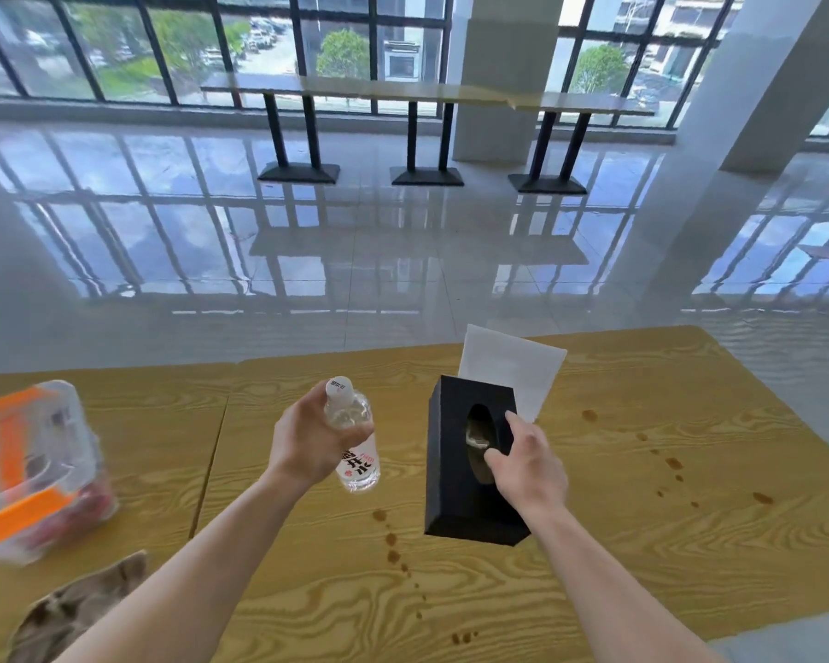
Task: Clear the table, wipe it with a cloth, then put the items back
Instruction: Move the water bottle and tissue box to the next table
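My left hand (307,440) grips a clear plastic water bottle (355,442) with a white cap, held just above the yellow wood-grain table (618,543). My right hand (527,466) holds a black tissue box (455,471) by its right side, thumb at the oval opening, the box tilted and lifted off the table. A white sheet (513,370) lies flat behind the box. Brown drip stains (393,543) trail across the table in front of the box, and more of these stains (673,464) dot the right side. A brownish cloth (77,610) lies at the near left.
A clear container with orange clips (34,466) stands on the adjoining table at the left. A seam (211,452) separates the two tabletops. Beyond the far edge is shiny tiled floor, a long bar table (427,93) by the windows and a white pillar (503,74).
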A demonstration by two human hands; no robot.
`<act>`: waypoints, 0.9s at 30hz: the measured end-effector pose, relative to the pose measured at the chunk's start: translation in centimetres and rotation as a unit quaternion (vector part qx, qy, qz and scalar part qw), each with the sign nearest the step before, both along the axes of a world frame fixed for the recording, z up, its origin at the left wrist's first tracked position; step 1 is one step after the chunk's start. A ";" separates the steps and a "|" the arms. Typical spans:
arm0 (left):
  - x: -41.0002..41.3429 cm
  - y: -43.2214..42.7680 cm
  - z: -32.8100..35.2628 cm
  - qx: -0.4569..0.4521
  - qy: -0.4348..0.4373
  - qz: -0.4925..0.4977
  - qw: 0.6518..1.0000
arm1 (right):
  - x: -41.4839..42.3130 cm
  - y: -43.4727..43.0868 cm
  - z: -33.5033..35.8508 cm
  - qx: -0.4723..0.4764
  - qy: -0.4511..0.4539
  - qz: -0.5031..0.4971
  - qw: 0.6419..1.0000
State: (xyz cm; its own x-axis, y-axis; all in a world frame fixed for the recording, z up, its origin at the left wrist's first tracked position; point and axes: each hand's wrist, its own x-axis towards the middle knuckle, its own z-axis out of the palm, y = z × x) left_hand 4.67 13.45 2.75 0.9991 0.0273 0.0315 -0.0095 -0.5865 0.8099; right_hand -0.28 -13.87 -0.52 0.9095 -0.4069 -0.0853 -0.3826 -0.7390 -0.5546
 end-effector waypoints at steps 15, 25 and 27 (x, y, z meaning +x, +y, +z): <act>-3.1 16.4 1.3 0.003 -0.020 0.151 0.988 | 6.7 16.1 1.1 -0.023 -0.013 0.182 0.983; -8.2 27.0 2.2 0.005 -0.002 0.254 0.967 | 9.3 26.5 0.8 -0.018 -0.008 0.273 0.962; -9.8 28.9 2.5 0.026 0.008 0.278 0.960 | 9.7 28.6 0.6 -0.018 -0.005 0.287 0.958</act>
